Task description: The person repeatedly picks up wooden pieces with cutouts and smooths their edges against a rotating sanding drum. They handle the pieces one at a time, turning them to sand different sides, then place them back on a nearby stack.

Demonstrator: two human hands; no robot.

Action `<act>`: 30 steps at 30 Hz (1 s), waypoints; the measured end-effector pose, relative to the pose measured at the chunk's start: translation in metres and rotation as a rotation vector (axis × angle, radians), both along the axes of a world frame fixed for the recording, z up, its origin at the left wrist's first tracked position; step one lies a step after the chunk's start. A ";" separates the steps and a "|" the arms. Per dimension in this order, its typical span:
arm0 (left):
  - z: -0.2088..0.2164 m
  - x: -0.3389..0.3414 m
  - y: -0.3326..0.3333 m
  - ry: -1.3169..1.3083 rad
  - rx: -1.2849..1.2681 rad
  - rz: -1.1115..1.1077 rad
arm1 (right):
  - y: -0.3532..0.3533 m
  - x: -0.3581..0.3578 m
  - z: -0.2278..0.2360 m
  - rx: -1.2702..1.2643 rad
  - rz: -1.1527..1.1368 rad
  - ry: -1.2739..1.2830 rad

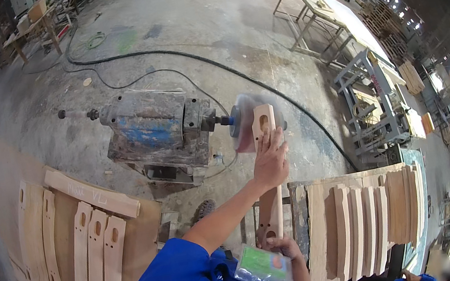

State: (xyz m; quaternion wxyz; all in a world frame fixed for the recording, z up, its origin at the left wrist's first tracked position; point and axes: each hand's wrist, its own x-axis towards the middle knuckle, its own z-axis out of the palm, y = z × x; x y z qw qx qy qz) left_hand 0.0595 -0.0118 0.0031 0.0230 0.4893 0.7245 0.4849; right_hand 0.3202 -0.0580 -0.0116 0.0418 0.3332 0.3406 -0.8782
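Note:
A long pale wooden slat (272,209) with slotted holes near its ends points away from me. Its far end is at the blurred, spinning sanding wheel (244,123) on the spindle of a worn grey-and-blue motor (152,125). My left hand (270,160) lies over the slat's far half, its fingers pressed along the wood and gripping it. Close to my body, my right hand (285,247) is closed around the near end. A clear badge holder (264,268) hangs over my chest and hides part of that hand.
Several similar slats (95,258) lie on a board at left, beside a loose wooden bar (92,194). More slats (362,230) stand in a row on the right-hand bench (318,208). A black cable (206,61) crosses the floor behind the motor. A metal frame (370,108) stands farther right.

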 end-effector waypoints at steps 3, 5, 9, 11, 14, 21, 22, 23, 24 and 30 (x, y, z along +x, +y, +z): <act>0.004 -0.017 0.008 -0.013 0.033 0.092 | -0.017 -0.026 -0.003 1.139 0.015 -0.196; 0.014 -0.015 0.007 0.073 0.020 0.049 | -0.022 -0.013 0.003 0.520 -0.110 -0.056; 0.014 -0.020 -0.005 0.207 -0.078 0.102 | -0.025 -0.014 0.003 1.681 0.140 -0.457; 0.031 -0.025 -0.025 0.300 -0.113 -0.169 | -0.007 0.004 0.051 0.909 0.096 -0.295; 0.102 -0.001 -0.047 0.536 -0.304 -0.718 | 0.014 0.068 0.076 1.043 0.224 -0.091; 0.091 0.044 -0.086 0.482 -0.424 -0.859 | 0.046 0.122 0.152 0.867 -0.239 0.006; 0.094 0.047 -0.089 0.333 -0.458 -0.802 | 0.053 0.131 0.153 0.824 -0.573 0.161; 0.097 0.049 -0.091 0.185 -0.492 -0.740 | 0.051 0.128 0.140 0.811 -0.880 0.261; 0.088 0.050 -0.097 0.003 -0.379 -0.626 | 0.045 0.113 0.124 0.758 -1.161 0.360; 0.050 0.067 -0.052 -0.967 0.217 -0.243 | -0.064 -0.009 -0.018 1.270 -0.458 -0.078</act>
